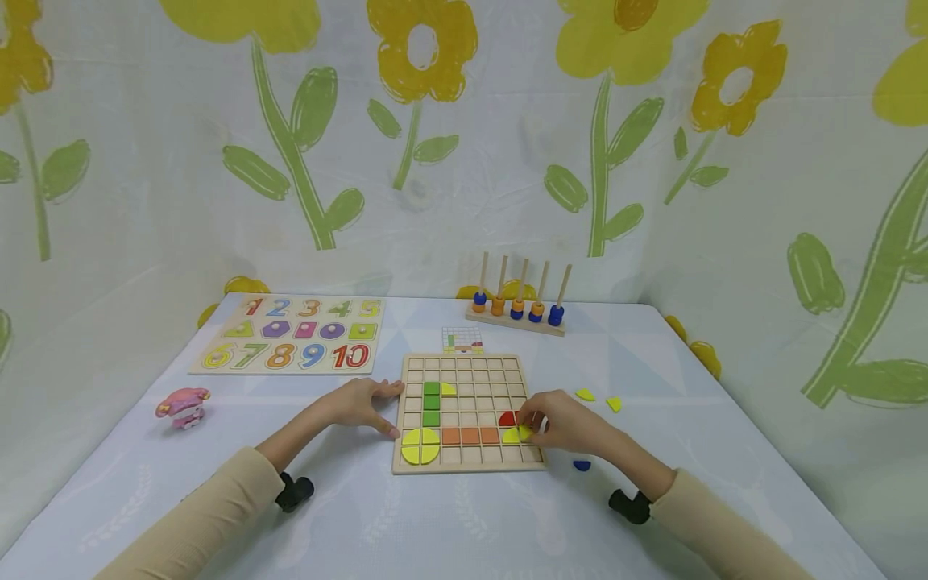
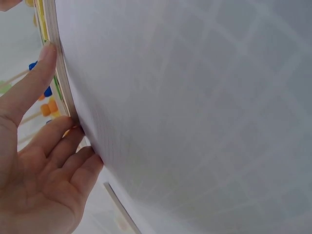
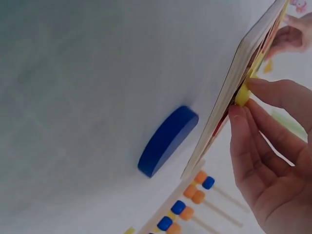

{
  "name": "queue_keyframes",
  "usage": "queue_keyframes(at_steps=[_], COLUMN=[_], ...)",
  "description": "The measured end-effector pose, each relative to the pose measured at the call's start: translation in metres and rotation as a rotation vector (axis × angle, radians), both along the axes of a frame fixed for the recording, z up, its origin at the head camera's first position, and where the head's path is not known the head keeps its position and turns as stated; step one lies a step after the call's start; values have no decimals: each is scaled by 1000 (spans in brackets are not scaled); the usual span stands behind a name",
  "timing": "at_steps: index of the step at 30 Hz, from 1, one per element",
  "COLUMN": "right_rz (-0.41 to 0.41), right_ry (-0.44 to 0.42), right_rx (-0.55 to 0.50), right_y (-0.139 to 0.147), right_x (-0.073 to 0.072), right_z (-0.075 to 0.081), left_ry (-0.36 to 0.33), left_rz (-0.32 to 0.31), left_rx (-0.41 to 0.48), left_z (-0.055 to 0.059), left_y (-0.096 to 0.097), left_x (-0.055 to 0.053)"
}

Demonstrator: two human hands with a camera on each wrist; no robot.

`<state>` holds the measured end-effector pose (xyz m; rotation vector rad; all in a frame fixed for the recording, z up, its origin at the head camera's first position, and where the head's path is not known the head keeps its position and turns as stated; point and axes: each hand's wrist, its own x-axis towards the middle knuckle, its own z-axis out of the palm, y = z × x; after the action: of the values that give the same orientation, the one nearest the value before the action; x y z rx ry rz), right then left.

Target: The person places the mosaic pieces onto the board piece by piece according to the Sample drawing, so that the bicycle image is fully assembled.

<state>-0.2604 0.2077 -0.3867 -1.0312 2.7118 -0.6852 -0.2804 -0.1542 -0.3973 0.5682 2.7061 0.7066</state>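
A wooden grid board (image 1: 471,459) lies on the table between both hands. My right hand (image 1: 561,420) pinches a yellow quarter-circle piece (image 3: 242,94) between thumb and fingertips, low over the board's right side. Beside it on the grid are a red piece (image 1: 507,419) and another yellow piece (image 1: 511,436). My left hand (image 1: 358,404) rests against the board's left edge, thumb and fingertips touching the rim and the fingers loosely bent. Green squares (image 1: 431,401), orange squares (image 1: 470,436) and a yellow circle of quarter pieces (image 1: 420,445) fill other cells.
A small pattern card (image 1: 462,338) lies behind the board. Farther back are a number puzzle (image 1: 290,332) and a bead stand (image 1: 516,314). A pink toy (image 1: 184,405) sits at left. Right of the board lie yellow pieces (image 1: 614,404) and a blue piece (image 3: 168,141).
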Motion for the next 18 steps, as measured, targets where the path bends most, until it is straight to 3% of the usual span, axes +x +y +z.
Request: queue_keyframes(at_steps=[18], right_rz=[17], right_ry=[13], right_rx=[9], right_y=[-2], right_x=[3], right_z=[1], left_ry=[-8], left_rz=[7], left_rx=[-1], left_z=[1], left_y=[1], left_x=[1])
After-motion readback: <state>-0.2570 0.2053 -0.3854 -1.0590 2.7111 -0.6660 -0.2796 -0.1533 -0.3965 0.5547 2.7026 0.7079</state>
